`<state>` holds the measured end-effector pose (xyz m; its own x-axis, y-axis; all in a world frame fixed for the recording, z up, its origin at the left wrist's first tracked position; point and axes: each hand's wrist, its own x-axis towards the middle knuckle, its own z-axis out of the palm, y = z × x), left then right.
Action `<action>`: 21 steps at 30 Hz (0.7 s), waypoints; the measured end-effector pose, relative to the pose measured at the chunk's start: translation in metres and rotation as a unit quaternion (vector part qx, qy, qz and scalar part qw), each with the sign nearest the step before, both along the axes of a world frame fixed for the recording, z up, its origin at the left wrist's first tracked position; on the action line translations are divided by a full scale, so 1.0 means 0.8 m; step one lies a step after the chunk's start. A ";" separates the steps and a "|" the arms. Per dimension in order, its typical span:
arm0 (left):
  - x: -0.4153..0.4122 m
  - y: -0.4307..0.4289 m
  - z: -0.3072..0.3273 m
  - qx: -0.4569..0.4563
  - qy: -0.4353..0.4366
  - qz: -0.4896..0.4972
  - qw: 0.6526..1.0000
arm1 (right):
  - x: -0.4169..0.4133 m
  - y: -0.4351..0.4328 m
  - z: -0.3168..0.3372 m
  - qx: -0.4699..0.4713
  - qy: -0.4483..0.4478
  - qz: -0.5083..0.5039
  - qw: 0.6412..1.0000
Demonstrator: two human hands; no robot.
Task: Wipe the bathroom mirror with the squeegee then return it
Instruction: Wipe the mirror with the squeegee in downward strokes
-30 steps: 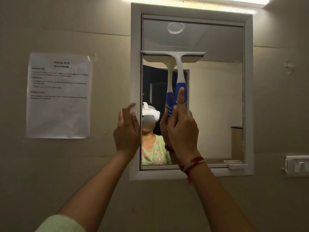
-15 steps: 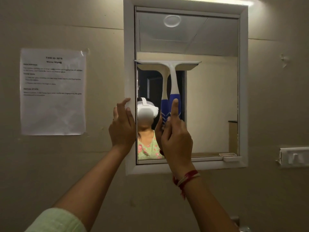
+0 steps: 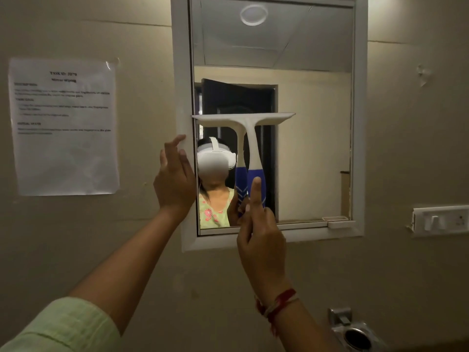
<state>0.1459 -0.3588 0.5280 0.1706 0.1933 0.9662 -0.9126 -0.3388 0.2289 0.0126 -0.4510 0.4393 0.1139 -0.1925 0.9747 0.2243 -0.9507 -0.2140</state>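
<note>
The bathroom mirror (image 3: 312, 138) hangs on the wall in a white frame (image 3: 180, 72). A squeegee (image 3: 251, 123) with a white blade and blue-and-white handle is pressed flat on the glass, blade level at about mid-height on the left half. My right hand (image 3: 261, 232) grips its handle from below, index finger stretched up along it. My left hand (image 3: 175, 179) rests against the left side of the frame, fingers apart, holding nothing. The glass reflects the squeegee and a person wearing a white headset.
A printed paper sheet (image 3: 63, 125) is taped to the wall left of the mirror. A white switch plate (image 3: 441, 221) sits at the right. A metal holder (image 3: 355, 331) is fixed to the wall at the lower right. A small white ledge (image 3: 338, 222) juts from the frame's bottom right.
My right hand has drawn the squeegee straight down the glass, from near the top to about mid-height. My left hand has stayed on the frame.
</note>
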 end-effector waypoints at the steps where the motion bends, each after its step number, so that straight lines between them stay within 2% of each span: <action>1: 0.000 0.000 0.000 -0.001 0.002 -0.003 1.000 | -0.001 0.000 -0.004 0.003 0.001 0.002 1.000; 14: 0.004 0.001 0.001 0.009 0.003 0.009 1.000 | -0.020 0.003 -0.069 0.019 0.062 0.007 0.998; 21: 0.002 0.002 0.002 0.011 0.003 0.024 1.000 | -0.033 0.005 -0.080 0.020 0.062 0.022 0.998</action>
